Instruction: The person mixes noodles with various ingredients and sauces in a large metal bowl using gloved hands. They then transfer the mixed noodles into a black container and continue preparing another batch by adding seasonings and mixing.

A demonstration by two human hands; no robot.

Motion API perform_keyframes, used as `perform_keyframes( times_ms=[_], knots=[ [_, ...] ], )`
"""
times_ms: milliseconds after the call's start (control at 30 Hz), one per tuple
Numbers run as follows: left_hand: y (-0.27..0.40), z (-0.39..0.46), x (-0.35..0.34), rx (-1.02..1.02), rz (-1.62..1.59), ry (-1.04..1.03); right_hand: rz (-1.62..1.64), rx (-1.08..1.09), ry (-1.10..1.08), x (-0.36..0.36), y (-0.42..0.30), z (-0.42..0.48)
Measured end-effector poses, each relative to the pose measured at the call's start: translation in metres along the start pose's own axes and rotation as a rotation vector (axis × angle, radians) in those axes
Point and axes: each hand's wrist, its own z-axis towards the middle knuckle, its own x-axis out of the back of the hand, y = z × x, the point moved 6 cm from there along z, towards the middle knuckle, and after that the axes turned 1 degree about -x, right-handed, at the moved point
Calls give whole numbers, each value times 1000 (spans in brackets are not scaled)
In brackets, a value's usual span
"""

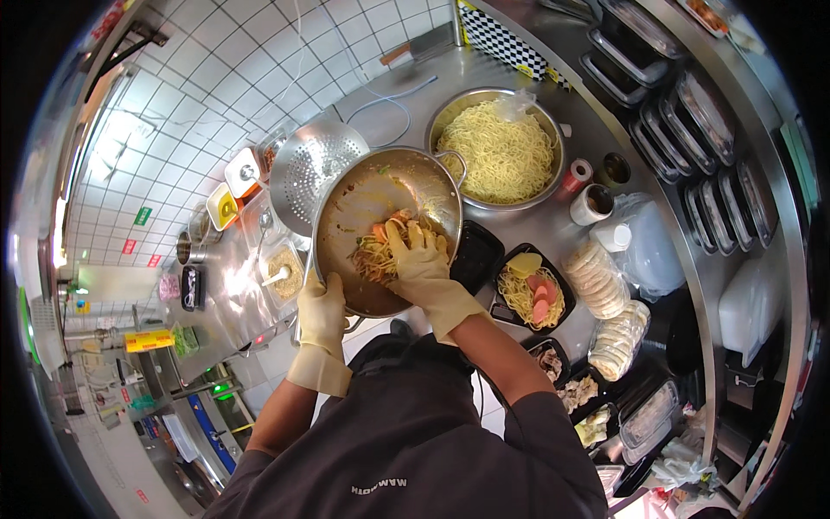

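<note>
A two-handled metal pan point(350, 194) is tilted in front of me, its inside smeared with sauce. My left hand point(322, 308), in a cream rubber glove, grips the rim at its lower left. Inside the pan, my gloved right hand point(418, 259) has its fingers on dressed noodles point(373, 263) mixed with orange and green pieces; whether they close on any is unclear. Right of the pan are an empty black container point(478, 256) and a black container of noodles point(532, 285) topped with pink slices and a yellow piece. A steel bowl point(548, 198) of plain noodles stands beyond.
A perforated steel colander point(318, 168) lies behind the pan's left side. Sauce tubs point(224, 206) and a tub of crumbs point(282, 269) stand at left. Bagged round flatbreads point(596, 279), cups point(591, 204) and food trays line the right. Stacked lidded containers point(687, 123) fill the shelf.
</note>
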Motion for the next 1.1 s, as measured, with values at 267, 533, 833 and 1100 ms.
perform_keyframes(
  times_ms=[267,533,833,1100],
  knots=[
    [13,-2,-30,-86,26,20,-140,20,286,-10,30,-17],
    [14,5,-42,-425,157,50,-50,-99,605,3,50,-47],
    [55,-22,-40,-408,284,38,203,-402,599,-31,85,-78],
    [47,-22,-42,-504,279,84,189,-405,527,-46,82,-83]
  ],
)
